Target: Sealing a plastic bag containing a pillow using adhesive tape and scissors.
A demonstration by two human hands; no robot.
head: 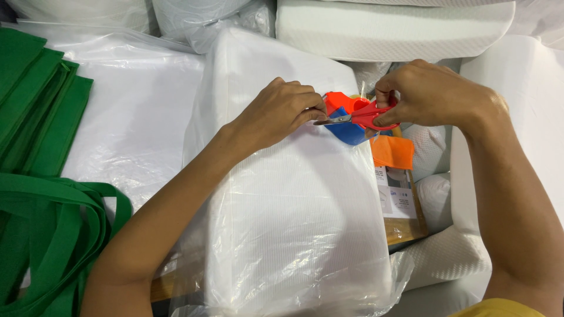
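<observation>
White plastic-wrapped pillows [388, 26] crowd the far side; green fabric bags [41, 176] lie stacked at left. On the middle bagged white pillow [294, 217], the left hand [279, 111] pinches the plastic edge, while the right hand [432, 94] grips red scissors [367, 114]. Just beside them sit a blue-orange tape dispenser [348, 130] and a printed brown card [402, 205].
</observation>
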